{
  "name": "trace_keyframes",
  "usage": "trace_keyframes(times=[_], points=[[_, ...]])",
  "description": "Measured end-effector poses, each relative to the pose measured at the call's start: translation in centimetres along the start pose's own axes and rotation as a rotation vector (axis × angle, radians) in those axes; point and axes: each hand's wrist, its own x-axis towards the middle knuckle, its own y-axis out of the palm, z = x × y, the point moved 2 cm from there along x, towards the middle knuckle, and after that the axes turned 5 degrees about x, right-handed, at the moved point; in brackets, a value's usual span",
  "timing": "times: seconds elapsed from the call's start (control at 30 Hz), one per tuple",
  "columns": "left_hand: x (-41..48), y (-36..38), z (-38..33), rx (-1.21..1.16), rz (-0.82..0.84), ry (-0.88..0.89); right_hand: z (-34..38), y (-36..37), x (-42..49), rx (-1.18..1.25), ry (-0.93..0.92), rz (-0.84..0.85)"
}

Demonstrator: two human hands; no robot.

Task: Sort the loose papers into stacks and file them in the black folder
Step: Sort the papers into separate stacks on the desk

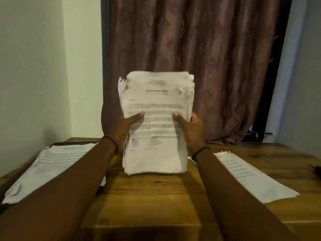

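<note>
Near edge: bare wood of the table (156, 197) is showing between my forearms, giving open room to set things down.

Left: a pile of papers (57, 162) is lying on what I am taking to be the black folder (73, 143). Only its dark rim is showing at the pile's far side. The pile is running close to the table's left edge.

Right: a sheet (251, 174) is lying flat, well apart from that pile.

Centre: I am holding a thick stack (156, 94) upright. My left hand (121, 131) and right hand (192, 131) are gripping its sides, thumbs pressing the front page, fingers curled behind. Whether its bottom edge is touching the wood, I cannot tell.

Judgement: sorting is looking partly done and filing not yet done.

Far: a curtain (191, 49) is hanging just behind the table.
</note>
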Motion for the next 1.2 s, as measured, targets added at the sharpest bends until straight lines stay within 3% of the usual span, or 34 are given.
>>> trace_keyframes(times=[0.17,0.37,0.47,0.57,0.67,0.73,0.83,0.9,1.03,1.2], points=[[-2.4,-0.3,6.5,0.113,-0.135,-0.06,-7.7,-2.9,-4.9,-0.293,0.135,-0.063],[0.3,-1.5,8.6,0.247,-0.203,-0.223,-7.2,-3.2,-4.0,-0.537,0.19,-0.119],[0.8,-2.2,9.2,0.574,-0.243,-0.384,-7.2,-3.9,-3.0,-0.879,0.237,-0.1],[-0.1,-2.3,9.3,1.055,-0.14,-0.46,-6.9,-5.7,-2.7,-1.239,0.267,-0.039],[-1.3,-1.2,8.6,1.493,-0.236,-0.373,-5.2,-8.2,-2.7,-1.469,0.308,-0.054],[-2.0,0.5,7.7,1.622,-0.371,-0.215,-4.4,-10.0,-2.8,-1.604,0.388,0.001],[-1.1,3.3,8.2,1.546,-0.319,-0.088,-4.4,-12.0,-3.3,-1.694,0.505,0.105],[-0.6,5.6,9.3,1.358,-0.133,-0.19,-4.3,-12.6,-3.3,-1.741,0.488,0.106],[-1.3,10.7,12.6,0.651,0.083,-0.576,-3.8,-13.4,-2.8,-1.721,0.426,0.044],[-0.4,15.6,14.9,0.232,0.212,-0.744,-3.8,-14.6,-2.4,-1.558,0.28,-0.013]])
